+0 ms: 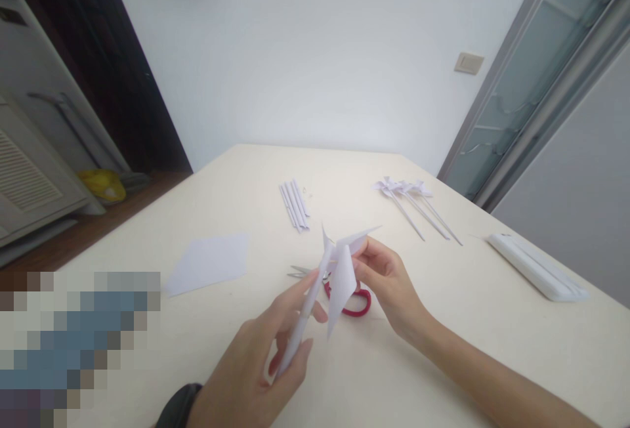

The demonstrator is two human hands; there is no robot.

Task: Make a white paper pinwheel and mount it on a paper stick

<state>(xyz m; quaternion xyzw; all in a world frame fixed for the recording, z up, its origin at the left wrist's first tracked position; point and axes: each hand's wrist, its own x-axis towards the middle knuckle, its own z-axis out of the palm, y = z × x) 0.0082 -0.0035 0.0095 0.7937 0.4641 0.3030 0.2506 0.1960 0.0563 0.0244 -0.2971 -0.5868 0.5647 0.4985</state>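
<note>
Head view, looking down on a cream table.

Left hand: low in the middle, fingers closed around a rolled white paper stick. Long axis of the stick: from the lower left, inside the palm, up and to the right, toward the folded paper. Upper end of the stick hidden behind the paper blades, so contact there not certain, but very near or touching.

Right hand: coming from the lower right, fingertips pinched on the white paper pinwheel head. Head held in the air above the table, between both hands, blades pointing up, to the right and downward. From the left fingers, pinwheel head up and to the right, at the far end of the stick; from the right fingers, directly at the tips. Right hand therefore nearer to the head, left hand nearer to the stick's lower end.

Under the hands, lying flat: scissors with red handles, blades pointing left, partly covered by the paper. Not touched by either hand.

Further on the table: a loose white sheet to the left; a small bundle of paper sticks beyond the hands; a row of finished pinwheels on their sticks further right, well apart; a long white box-like object near the right edge, exact kind not clear.

Lower left corner blurred in blocks, content not readable. Behind: white wall, a wall switch, glass door frame at right.
</note>
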